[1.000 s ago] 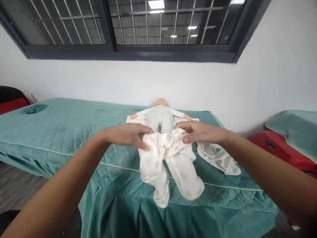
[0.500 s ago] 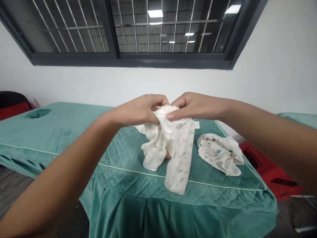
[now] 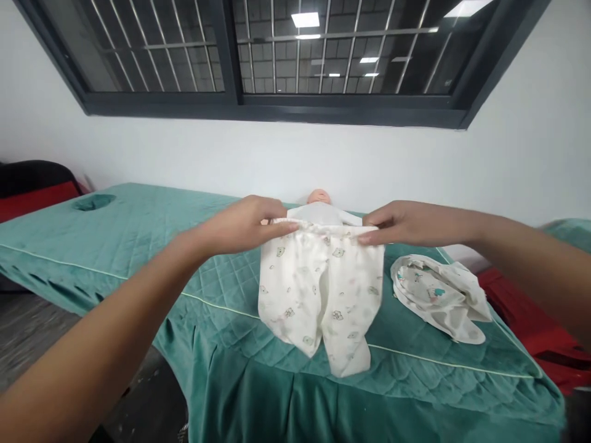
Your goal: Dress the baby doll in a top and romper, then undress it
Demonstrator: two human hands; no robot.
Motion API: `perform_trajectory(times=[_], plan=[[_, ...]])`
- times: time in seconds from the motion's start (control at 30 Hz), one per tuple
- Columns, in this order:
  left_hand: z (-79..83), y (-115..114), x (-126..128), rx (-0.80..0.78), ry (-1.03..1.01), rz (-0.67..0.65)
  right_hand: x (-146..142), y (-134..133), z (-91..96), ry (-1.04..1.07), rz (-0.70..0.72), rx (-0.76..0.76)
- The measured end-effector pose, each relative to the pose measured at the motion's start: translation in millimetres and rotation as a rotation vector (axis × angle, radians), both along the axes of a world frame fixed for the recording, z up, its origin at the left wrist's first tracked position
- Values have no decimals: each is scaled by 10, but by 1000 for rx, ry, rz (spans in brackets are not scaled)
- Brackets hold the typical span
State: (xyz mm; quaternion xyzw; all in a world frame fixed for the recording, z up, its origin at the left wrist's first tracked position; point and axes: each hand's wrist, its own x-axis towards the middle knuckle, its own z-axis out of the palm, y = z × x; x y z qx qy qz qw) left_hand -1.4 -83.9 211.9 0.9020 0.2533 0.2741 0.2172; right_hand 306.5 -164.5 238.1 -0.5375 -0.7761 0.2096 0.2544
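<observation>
I hold a pair of white printed baby trousers point(image 3: 318, 295) up by the waistband, stretched flat, legs hanging over the bed's near edge. My left hand point(image 3: 242, 224) pinches the waistband's left end and my right hand point(image 3: 401, 223) pinches its right end. Behind the trousers a baby doll point(image 3: 319, 208) in a pale grey top lies on its back on the green quilted bed point(image 3: 138, 240); only its head and chest show above the waistband.
A second crumpled white printed garment point(image 3: 436, 295) lies on the bed to the right. A face hole point(image 3: 95, 202) is in the bed's far left end. Red furniture point(image 3: 530, 326) stands at right, another red and black piece at far left. Wall and window lie behind.
My hands moved apart and spread the bunched trousers out flat by the waistband. The doll's head came back into view above them.
</observation>
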Motion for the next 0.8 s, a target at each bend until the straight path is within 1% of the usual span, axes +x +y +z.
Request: perform_trajectory(times=[0.03,0.07,0.1,0.13,0.2,0.27,0.33,0.37,0.43,0.5,0.57,0.6,0.67,0.73,0.8], plan=[[-47,39,-16,56,-1,83,-46,37,-36,-24,15,-63],[-82,76,-29,120,-29,172,-113,73,-53,-25,23,-91],[-104,109,-38,184,-90,258,-198,107,-52,18,8,-46],[-112,136,-46,243,-180,327,-293,139,-37,81,-10,30],[-93,173,-55,326,-406,395,-492,205,18,226,-27,206],[-52,184,-55,362,-598,386,-668,267,77,345,-6,352],[-19,175,-44,379,-721,341,-809,315,106,410,40,430],[-13,167,-35,377,-761,314,-869,331,100,425,65,441],[-35,156,-14,343,-819,261,-975,351,36,436,116,413],[-115,173,15,270,-857,221,-1066,370,-107,431,158,343],[-273,234,58,152,-867,214,-1132,412,-316,426,186,263],[-386,280,85,76,-859,226,-1147,447,-437,427,189,232],[-672,392,149,-114,-780,272,-1127,549,-687,405,155,188],[-1015,511,213,-297,-585,301,-1024,688,-921,266,83,123],[-1355,615,263,-410,-346,250,-835,858,-1120,21,25,20]])
